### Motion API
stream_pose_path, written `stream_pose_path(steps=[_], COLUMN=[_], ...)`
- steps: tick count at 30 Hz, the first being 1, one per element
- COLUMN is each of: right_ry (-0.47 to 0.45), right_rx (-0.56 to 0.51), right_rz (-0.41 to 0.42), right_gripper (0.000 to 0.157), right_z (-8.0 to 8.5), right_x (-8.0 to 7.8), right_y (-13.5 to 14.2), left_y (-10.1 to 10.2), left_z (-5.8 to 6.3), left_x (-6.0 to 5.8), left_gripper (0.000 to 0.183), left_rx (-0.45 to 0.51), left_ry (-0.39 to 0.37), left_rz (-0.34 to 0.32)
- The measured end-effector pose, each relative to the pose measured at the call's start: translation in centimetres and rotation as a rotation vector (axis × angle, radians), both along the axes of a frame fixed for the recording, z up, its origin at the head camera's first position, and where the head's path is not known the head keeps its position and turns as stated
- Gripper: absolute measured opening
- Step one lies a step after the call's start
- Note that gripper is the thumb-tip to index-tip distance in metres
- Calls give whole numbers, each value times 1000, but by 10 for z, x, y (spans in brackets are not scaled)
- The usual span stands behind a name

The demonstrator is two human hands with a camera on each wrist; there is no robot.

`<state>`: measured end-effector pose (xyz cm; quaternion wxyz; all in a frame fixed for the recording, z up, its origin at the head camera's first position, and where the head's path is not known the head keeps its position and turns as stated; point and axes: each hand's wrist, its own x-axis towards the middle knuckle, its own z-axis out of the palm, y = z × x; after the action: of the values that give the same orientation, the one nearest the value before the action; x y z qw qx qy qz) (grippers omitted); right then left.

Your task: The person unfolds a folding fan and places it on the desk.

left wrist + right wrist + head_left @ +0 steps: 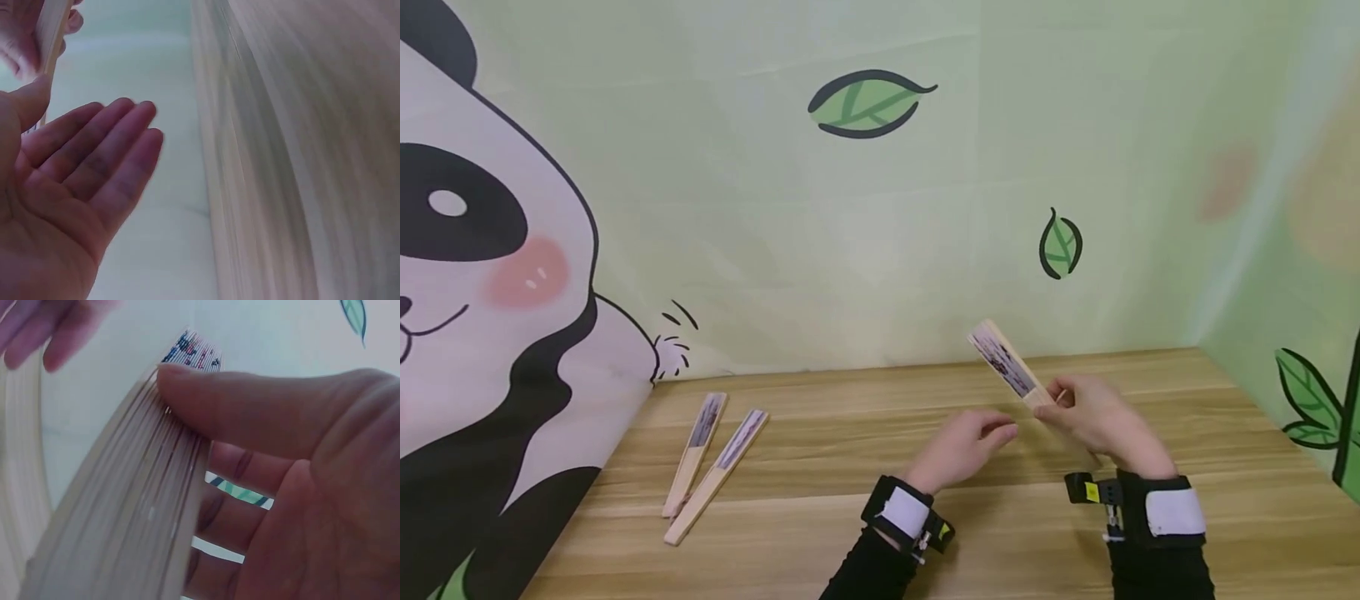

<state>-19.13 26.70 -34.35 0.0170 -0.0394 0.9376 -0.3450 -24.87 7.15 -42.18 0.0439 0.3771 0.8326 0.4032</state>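
Note:
A folded hand fan [1004, 363] with pale wooden ribs and a dark printed leaf is held tilted above the table by my right hand [1101, 421]. In the right wrist view, the thumb presses along the stacked ribs [119, 506], with the fingers behind them. My left hand [958, 450] is just to the left of the fan, its fingers extended and the palm showing in the left wrist view, holding nothing. Far to the left on the table lie two more folded fans, one with a greyish print [696, 450] and a longer-looking one [718, 475] slanting beside it.
The wooden table [820, 533] runs back to a pale green wall cloth [925, 275] printed with leaves and a large panda [561, 375] on the left. Another cloth panel [1270, 333] borders the table's right side. Each wrist wears a strapped camera.

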Motion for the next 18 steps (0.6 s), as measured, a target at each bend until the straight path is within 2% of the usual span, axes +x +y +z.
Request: stream_pose_path(steps=[3,11,14,18], right_ry=[33,75,91,120], right_rx=[3,-1,-5,-27], right_rz=[17,37,39,51], right_gripper=[18,19,18,19], right_z=[4,15,15,13], right_x=[0,2,2,0], right_y=[-10,-39,-49,-64], left_y=[-4,-34,-48,-64], left_z=[1,10,15,23], left_x=[2,6,8,12], left_gripper=[27,28,28,29], left_rx=[103,442,536,591], left_ry=[-72,-309,-332,-340], left_rz=[15,60,72,102])
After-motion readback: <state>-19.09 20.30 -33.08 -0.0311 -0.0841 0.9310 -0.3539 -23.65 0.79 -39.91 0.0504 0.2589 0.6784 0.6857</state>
